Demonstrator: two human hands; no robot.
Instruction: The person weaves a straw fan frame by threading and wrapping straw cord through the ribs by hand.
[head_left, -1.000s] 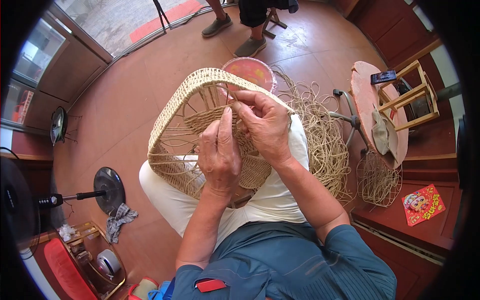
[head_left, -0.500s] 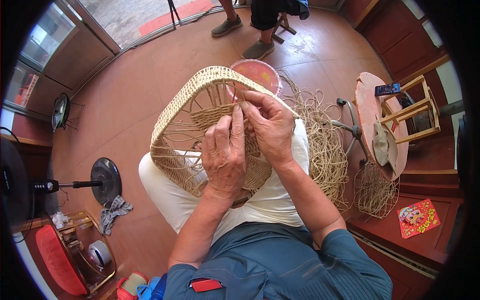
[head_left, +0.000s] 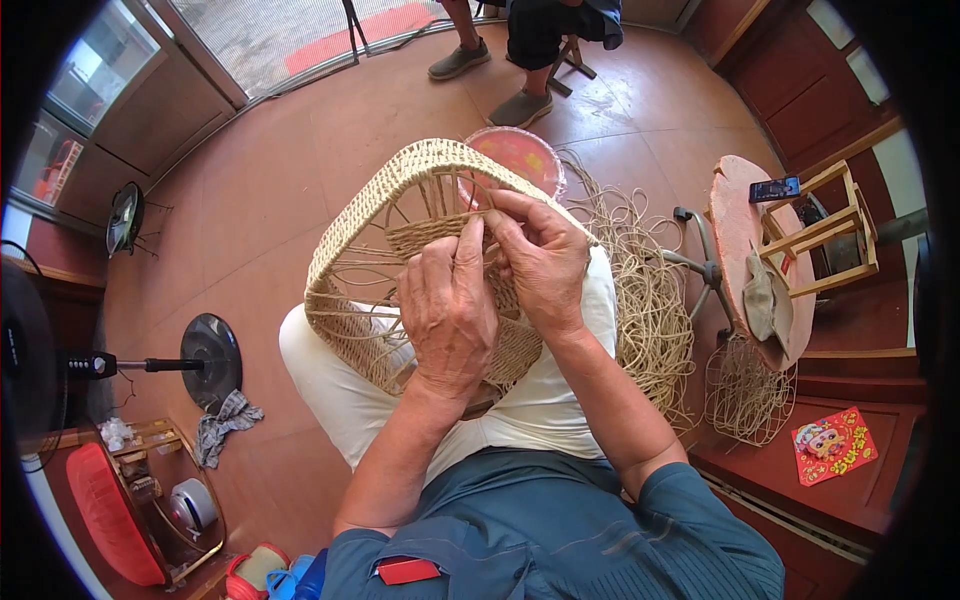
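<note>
Pale straw-coloured cord made up the basket [head_left: 350,215], which sat tilted across our lap [head_left: 335,390], to the right of the grey cloth [head_left: 222,430] on the floor [head_left: 240,290]. Inside its rim, bare cords fanned out around a woven band [head_left: 415,238]. Our left hand [head_left: 448,310] lay over that band, its fingertips at the upper edge; we could not tell whether they pinched or only steadied it. Our right hand [head_left: 545,265] met it there, thumb and finger closed on a thin strand [head_left: 487,205]. The basin [head_left: 527,157] stood beyond the basket, and loose cord [head_left: 650,290] lay heaped to the right.

We judged that we were working the strand in at the band's edge, and that the next move called for a firm pinch and an even pull. Against the earlier frame, our view had shifted slightly, while our fingertips had stayed together at the same edge.
</note>
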